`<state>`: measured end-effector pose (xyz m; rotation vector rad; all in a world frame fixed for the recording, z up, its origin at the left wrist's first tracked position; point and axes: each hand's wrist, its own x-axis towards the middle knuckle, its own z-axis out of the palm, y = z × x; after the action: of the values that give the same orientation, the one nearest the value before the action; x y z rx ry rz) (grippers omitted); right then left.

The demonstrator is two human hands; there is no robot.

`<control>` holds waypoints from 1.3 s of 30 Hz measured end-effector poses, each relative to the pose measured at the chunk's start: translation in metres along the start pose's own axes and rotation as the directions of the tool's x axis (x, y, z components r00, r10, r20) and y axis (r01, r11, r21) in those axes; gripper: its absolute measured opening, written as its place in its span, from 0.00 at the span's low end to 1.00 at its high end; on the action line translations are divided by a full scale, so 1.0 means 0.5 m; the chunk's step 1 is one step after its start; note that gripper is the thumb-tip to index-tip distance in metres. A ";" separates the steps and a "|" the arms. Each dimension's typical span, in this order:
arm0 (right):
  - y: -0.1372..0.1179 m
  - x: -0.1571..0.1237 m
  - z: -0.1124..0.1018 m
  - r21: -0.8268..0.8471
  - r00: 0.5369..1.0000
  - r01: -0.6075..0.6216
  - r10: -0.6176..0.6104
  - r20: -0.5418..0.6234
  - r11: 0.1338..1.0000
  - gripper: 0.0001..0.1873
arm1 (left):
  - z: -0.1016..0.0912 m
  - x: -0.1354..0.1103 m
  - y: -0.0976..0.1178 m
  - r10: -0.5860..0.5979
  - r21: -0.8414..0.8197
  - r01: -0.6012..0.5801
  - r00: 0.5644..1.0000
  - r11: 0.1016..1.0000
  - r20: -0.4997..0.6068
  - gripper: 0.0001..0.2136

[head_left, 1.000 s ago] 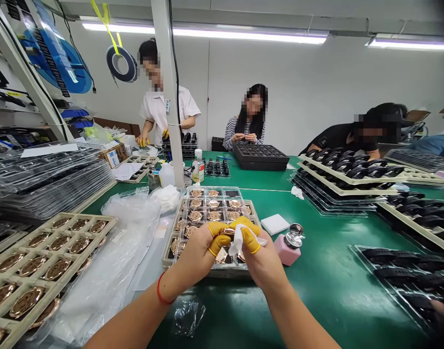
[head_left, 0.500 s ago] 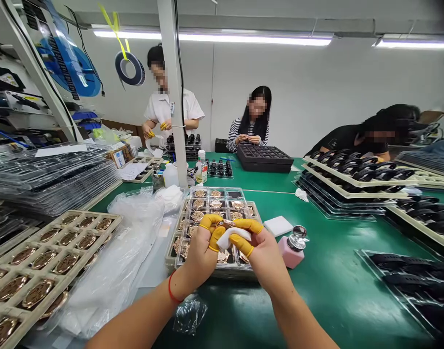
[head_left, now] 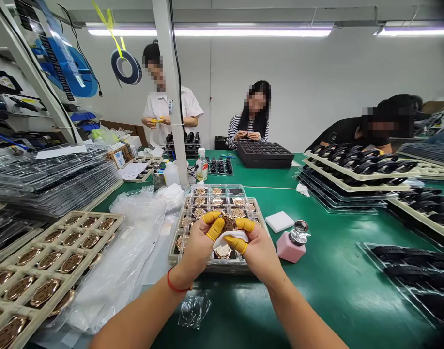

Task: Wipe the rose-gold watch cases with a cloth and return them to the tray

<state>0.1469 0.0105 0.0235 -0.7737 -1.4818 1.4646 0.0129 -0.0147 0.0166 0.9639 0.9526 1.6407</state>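
My left hand [head_left: 198, 242], in yellow finger cots, pinches a rose-gold watch case [head_left: 228, 223] that is tilted so its flat face shows. From the other side my right hand [head_left: 260, 247], also in yellow finger cots, grips a folded white wipe [head_left: 231, 237] just below the case; its fingertips reach the case's right edge. Both hands are over a clear tray [head_left: 243, 191] of rose-gold watch cases, stacked on beige trays. One watch case [head_left: 222, 251] shows in the tray beneath the wipe. Some compartments are hidden by my hands.
Right of the tray stand a pink pump bottle [head_left: 291, 246] and a white pad stack [head_left: 280, 221]. Beige trays of watch cases [head_left: 49, 259] and plastic bags [head_left: 113, 271] are on the left. Stacked trays of black watches [head_left: 356, 179] stand right. Three people work across the table.
The watch case has turned in my fingers, so more of its face shows. The wipe has moved slightly lower, off the face. The view has shifted slightly.
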 end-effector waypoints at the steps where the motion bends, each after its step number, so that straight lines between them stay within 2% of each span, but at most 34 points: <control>1: -0.001 0.000 0.000 -0.015 0.999 -0.009 0.008 -0.040 1.000 0.18 | 0.006 -0.003 -0.008 -0.012 -0.029 0.012 1.000 1.000 -0.022 0.21; 3: -0.006 0.000 -0.003 -0.068 0.997 0.022 -0.027 -0.071 0.997 0.15 | 0.014 -0.008 -0.017 -0.053 -0.055 0.052 0.998 0.997 -0.032 0.21; 7: -0.010 0.002 -0.002 -0.118 0.987 0.140 -0.149 -0.066 0.983 0.16 | 0.019 -0.008 -0.011 -0.140 -0.179 0.136 0.990 0.974 -0.009 0.19; 11: 0.014 0.006 0.019 0.000 0.990 0.099 -0.099 -0.103 0.995 0.13 | 0.027 -0.007 -0.007 -0.182 -0.362 0.167 0.983 0.917 -0.008 0.19; 14: 0.031 0.007 0.026 -0.115 0.980 0.109 -0.126 -0.153 0.987 0.09 | 0.039 -0.011 -0.017 -0.229 -0.428 0.214 0.973 0.878 0.016 0.18; 16: 0.030 0.004 0.019 -0.245 0.971 0.185 -0.216 -0.106 0.952 0.03 | 0.043 -0.016 -0.022 -0.298 -0.419 0.290 0.953 0.861 0.047 0.17; 19: 0.014 -0.002 -0.001 -0.440 0.938 0.327 -0.345 0.041 0.836 0.07 | 0.037 -0.030 -0.020 -0.374 -0.357 0.378 0.924 0.854 0.082 0.17; 22: -0.009 -0.002 -0.029 -0.566 0.885 0.452 -0.427 0.187 0.689 0.10 | 0.014 -0.042 -0.004 -0.368 -0.266 0.399 0.916 0.878 0.161 0.17; 23: -0.016 0.000 -0.040 -0.567 0.874 0.468 -0.450 0.184 0.678 0.10 | 0.005 -0.040 0.003 -0.340 -0.221 0.375 0.923 0.900 0.181 0.17; 24: -0.024 0.002 -0.053 -0.543 0.873 0.458 -0.471 0.125 0.704 0.10 | -0.003 -0.032 0.011 -0.295 -0.161 0.325 0.937 0.932 0.187 0.17; 26: -0.039 0.006 -0.081 -0.417 0.878 0.371 -0.459 -0.133 0.830 0.07 | -0.011 0.008 0.025 -0.154 0.054 0.148 0.977 0.988 0.149 0.18; 27: -0.047 0.008 -0.096 -0.317 0.866 0.329 -0.418 -0.273 0.889 0.07 | -0.010 0.040 0.030 -0.064 0.201 0.039 0.991 0.979 0.120 0.17; 28: -0.054 0.009 -0.110 -0.209 0.850 0.303 -0.363 -0.382 0.930 0.09 | -0.006 0.079 0.032 0.029 0.385 -0.065 0.995 0.921 0.098 0.17; 29: -0.061 0.009 -0.124 -0.112 0.839 0.286 -0.305 -0.450 0.952 0.11 | 0.001 0.122 0.032 0.058 0.455 -0.095 0.994 0.885 0.095 0.16; 31: -0.073 0.008 -0.146 0.019 0.858 0.257 -0.219 -0.464 0.966 0.14 | 0.017 0.212 0.022 0.087 0.558 -0.121 0.992 0.821 0.088 0.14; 34: -0.085 0.004 -0.163 0.128 0.925 0.182 -0.126 -0.359 0.975 0.17 | 0.037 0.324 -0.005 0.089 0.751 -0.111 0.994 0.651 0.070 0.12; 36: -0.093 0.000 -0.168 0.183 0.944 0.155 -0.091 -0.316 0.971 0.18 | 0.045 0.370 -0.025 0.047 0.848 -0.115 0.993 0.517 0.106 0.11; 39: -0.105 -0.009 -0.179 0.199 0.941 0.169 -0.098 -0.324 0.965 0.16 | 0.057 0.401 -0.047 -0.052 0.929 -0.165 0.980 0.331 0.193 0.10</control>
<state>0.2370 0.0393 0.0664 -0.7128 -1.0872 1.3101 0.0039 0.1879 0.0368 1.9187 1.8295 0.8488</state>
